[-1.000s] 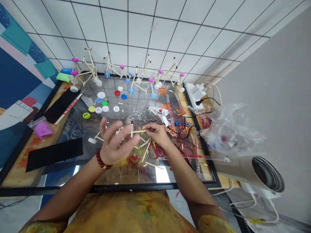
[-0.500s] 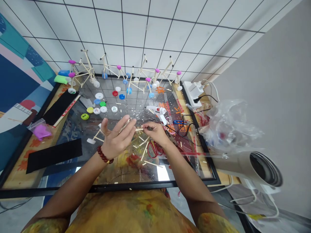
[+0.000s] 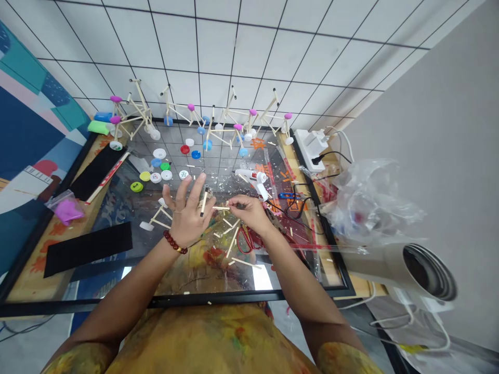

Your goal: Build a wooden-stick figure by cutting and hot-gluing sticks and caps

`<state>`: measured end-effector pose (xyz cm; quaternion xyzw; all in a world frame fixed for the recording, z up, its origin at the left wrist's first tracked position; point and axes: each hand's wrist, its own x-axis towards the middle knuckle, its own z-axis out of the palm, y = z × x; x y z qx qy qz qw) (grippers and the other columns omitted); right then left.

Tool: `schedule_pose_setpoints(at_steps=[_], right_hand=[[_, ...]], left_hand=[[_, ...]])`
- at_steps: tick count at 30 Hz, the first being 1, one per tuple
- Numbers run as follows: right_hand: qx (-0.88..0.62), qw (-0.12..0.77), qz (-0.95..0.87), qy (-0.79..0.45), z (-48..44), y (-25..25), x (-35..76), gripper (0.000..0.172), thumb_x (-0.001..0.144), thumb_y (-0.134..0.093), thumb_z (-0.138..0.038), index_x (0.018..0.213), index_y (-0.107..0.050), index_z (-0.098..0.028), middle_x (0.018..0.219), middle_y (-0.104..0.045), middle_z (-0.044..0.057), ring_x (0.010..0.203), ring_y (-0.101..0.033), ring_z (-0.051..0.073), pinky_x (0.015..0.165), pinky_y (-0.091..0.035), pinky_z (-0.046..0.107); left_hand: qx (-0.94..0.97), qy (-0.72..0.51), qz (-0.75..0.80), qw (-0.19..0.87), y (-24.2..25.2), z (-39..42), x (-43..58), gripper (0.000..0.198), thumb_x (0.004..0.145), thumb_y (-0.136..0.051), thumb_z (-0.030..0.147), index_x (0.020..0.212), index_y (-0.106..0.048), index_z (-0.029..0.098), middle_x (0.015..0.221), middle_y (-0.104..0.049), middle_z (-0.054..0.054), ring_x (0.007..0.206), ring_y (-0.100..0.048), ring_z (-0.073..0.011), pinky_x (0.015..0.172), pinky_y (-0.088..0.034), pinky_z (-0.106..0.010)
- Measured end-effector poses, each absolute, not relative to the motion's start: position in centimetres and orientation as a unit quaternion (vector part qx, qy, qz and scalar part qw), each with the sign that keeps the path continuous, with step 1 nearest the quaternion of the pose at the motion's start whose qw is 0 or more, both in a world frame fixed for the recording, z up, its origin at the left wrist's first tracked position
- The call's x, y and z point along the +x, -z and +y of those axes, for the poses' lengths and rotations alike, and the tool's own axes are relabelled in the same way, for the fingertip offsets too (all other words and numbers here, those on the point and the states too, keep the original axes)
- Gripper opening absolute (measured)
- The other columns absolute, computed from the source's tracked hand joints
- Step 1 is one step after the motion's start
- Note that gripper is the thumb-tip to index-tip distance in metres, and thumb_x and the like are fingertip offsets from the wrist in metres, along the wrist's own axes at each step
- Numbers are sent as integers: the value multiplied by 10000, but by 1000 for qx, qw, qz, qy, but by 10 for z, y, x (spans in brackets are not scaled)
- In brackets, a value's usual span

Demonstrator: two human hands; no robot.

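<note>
My left hand [image 3: 189, 215], a red bead bracelet [image 3: 175, 242] at its wrist, has three fingers raised and spread. Its index finger bends down against a short stick with black ends [image 3: 204, 201]; the thumb is mostly hidden. From there a thin wooden stick [image 3: 221, 208] runs across to my right hand [image 3: 248, 212], whose thumb and fingertips pinch its end. Whether the two sticks are joined, I cannot tell. Left of my left hand lies a stick frame with white caps [image 3: 156, 216]. A white glue gun [image 3: 251, 177] rests beyond my right hand.
Stick models with bottle-cap wheels [image 3: 226, 136] line the table's back. Loose bottle caps [image 3: 155, 177] lie in front of them. Red-handled scissors [image 3: 245, 240], pliers [image 3: 275, 221] and cut sticks [image 3: 233, 241] are near my right hand. A power strip [image 3: 309, 150] stands at the right.
My left hand has turned and its fingers have lifted, so the black-ended stick now shows clearly. My right hand stays in nearly the same place, still pinching the wooden stick.
</note>
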<state>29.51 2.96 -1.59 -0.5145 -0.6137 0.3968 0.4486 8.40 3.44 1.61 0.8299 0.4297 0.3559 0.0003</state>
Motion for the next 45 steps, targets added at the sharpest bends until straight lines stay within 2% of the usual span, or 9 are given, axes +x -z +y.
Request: schedule_pose_setpoints(at_steps=[12,16,21,26,37,45], right_hand=[[-510,442,-618,-403,29,13,296,124,769,-650,-288,781,-741,-205,778,-702,31,746,-636,173,719,-481,303],[-510,438,-621,-403,29,13,296,126,775,-651,-291,775,-740,-202,770,-693,25,740,-626,165,715,-474,292],[-514,438,-616,-405,30,13,295,127,768,-657,-292,769,-738,-194,783,-703,33,753,-638,173,732,-482,301],[-530,448,-591,-411,30,17,293,141,757,-659,-304,789,-736,-190,779,-715,27,753,-645,175,752,-493,307],[-529,438,-585,-431,28,16,295,125,746,-644,-308,748,-668,-186,694,-638,-15,663,-560,127,677,-440,254],[-529,424,-587,-443,24,18,298,68,695,-648,-248,724,-657,-187,762,-711,16,703,-624,152,705,-464,281]], left_hand=[[821,-350,451,10,-9,37,84,102,868,-640,336,922,-722,308,1556,-416,5,1474,-259,-326,1175,-30,-666],[817,-351,457,25,-8,36,86,113,884,-615,335,892,-721,297,1558,-412,-6,1467,-273,-337,1168,-26,-675],[823,-344,451,-18,-5,37,85,88,879,-627,327,892,-710,297,1552,-423,-9,1456,-293,-320,1160,-76,-678],[821,-348,452,0,-3,38,85,134,899,-596,353,885,-710,282,1499,-493,-26,1454,-305,-318,1181,-48,-659],[830,-319,457,19,-11,41,86,180,914,-570,377,878,-709,268,1533,-446,-26,1459,-286,-349,1170,-14,-680],[828,-310,468,9,-14,40,86,164,909,-574,347,856,-700,257,1519,-461,-38,1450,-300,-359,1155,-28,-700]])
